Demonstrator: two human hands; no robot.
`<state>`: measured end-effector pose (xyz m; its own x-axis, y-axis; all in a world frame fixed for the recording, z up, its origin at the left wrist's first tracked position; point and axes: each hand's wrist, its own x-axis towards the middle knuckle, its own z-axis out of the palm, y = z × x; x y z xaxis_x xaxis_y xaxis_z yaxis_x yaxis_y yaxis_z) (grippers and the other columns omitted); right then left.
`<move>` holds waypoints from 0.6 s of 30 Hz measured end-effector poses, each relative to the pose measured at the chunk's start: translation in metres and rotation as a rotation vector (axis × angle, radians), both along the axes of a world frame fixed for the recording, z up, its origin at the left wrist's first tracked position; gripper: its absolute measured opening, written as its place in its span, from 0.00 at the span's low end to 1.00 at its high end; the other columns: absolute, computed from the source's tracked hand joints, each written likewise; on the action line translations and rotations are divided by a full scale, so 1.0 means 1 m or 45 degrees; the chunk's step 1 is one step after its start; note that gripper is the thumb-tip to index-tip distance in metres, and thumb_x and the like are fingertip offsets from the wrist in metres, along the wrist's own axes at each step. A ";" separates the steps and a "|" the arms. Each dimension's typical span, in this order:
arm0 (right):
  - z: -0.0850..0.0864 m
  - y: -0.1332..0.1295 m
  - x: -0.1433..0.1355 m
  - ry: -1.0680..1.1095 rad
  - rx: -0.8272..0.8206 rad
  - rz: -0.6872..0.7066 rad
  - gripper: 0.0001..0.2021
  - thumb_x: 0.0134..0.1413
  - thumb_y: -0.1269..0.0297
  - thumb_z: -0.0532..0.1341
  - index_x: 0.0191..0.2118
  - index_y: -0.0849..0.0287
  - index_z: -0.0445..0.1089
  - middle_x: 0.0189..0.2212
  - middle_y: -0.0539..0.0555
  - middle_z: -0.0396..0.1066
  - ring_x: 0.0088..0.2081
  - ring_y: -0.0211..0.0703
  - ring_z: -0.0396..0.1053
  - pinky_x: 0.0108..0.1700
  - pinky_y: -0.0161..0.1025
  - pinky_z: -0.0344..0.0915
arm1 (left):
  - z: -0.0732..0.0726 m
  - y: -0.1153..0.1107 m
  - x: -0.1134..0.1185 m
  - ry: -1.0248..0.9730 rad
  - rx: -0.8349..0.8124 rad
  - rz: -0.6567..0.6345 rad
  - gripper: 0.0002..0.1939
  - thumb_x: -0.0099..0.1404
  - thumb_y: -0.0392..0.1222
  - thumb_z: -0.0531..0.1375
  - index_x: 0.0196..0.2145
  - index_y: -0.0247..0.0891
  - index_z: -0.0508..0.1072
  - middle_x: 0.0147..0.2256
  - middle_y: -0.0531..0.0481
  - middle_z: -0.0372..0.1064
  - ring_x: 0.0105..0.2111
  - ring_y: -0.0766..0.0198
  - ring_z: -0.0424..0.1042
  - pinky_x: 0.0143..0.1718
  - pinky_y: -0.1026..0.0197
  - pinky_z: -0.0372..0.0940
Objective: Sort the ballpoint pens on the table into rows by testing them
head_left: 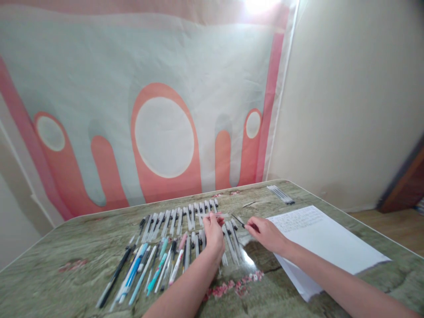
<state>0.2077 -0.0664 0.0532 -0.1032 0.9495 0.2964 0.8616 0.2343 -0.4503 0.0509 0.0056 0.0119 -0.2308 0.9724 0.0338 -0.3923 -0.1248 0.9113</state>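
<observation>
My left hand (214,229) is closed on a clear pen barrel (222,215), held level above the rows of pens. To its right, my right hand (261,230) pinches a thin, dark-tipped pen piece (237,220) that points at the barrel's end; whether it is a refill or a front section is too small to tell. A small gap seems to separate the two pieces. Behind my left hand runs a back row of clear pens with black parts (172,221). More clear pens (232,243) lie beneath and beside that hand, partly hidden by my forearm.
Coloured pens, among them a blue and white pen (134,269) and a turquoise pen (157,273), lie at the front left. Handwritten paper (324,247) rests under my right forearm. Several thin refills (280,194) sit at the table's (79,282) back right. A patterned cloth (205,88) hangs behind.
</observation>
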 end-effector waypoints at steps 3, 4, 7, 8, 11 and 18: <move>0.001 0.000 -0.001 0.055 0.027 0.012 0.13 0.54 0.58 0.48 0.28 0.58 0.65 0.22 0.50 0.67 0.26 0.37 0.63 0.30 0.32 0.56 | 0.002 0.000 0.000 -0.112 -0.059 -0.018 0.09 0.60 0.47 0.49 0.32 0.38 0.57 0.34 0.49 0.66 0.24 0.73 0.64 0.29 0.66 0.61; 0.001 0.000 0.000 0.071 0.038 0.006 0.13 0.54 0.58 0.48 0.28 0.58 0.65 0.22 0.50 0.67 0.26 0.37 0.63 0.30 0.33 0.56 | 0.004 -0.001 0.000 -0.135 -0.073 -0.018 0.08 0.60 0.46 0.50 0.32 0.38 0.57 0.33 0.49 0.66 0.24 0.73 0.64 0.29 0.66 0.61; 0.003 0.000 0.001 0.101 0.055 -0.011 0.14 0.54 0.57 0.48 0.28 0.59 0.65 0.22 0.49 0.67 0.25 0.37 0.62 0.30 0.33 0.57 | 0.007 -0.001 0.000 -0.179 -0.104 -0.010 0.08 0.61 0.45 0.49 0.32 0.38 0.57 0.32 0.49 0.65 0.24 0.73 0.64 0.29 0.66 0.61; 0.003 0.001 0.001 0.110 0.054 -0.012 0.14 0.54 0.57 0.48 0.28 0.59 0.65 0.22 0.49 0.66 0.25 0.37 0.62 0.30 0.33 0.57 | 0.007 -0.001 -0.001 -0.187 -0.109 -0.005 0.07 0.61 0.45 0.49 0.32 0.38 0.57 0.32 0.49 0.65 0.24 0.73 0.64 0.29 0.66 0.61; 0.005 0.002 0.005 0.163 0.052 -0.013 0.14 0.54 0.56 0.48 0.27 0.59 0.65 0.21 0.49 0.65 0.25 0.36 0.61 0.30 0.33 0.57 | 0.007 0.001 -0.002 -0.185 -0.117 0.025 0.07 0.61 0.45 0.49 0.33 0.39 0.57 0.32 0.49 0.65 0.24 0.73 0.64 0.29 0.66 0.61; 0.005 0.005 0.011 0.311 0.012 0.021 0.15 0.53 0.55 0.48 0.27 0.60 0.65 0.20 0.48 0.62 0.24 0.35 0.59 0.27 0.32 0.55 | 0.004 0.003 -0.003 -0.180 -0.114 0.051 0.07 0.60 0.44 0.49 0.34 0.40 0.55 0.33 0.50 0.65 0.24 0.72 0.65 0.31 0.65 0.62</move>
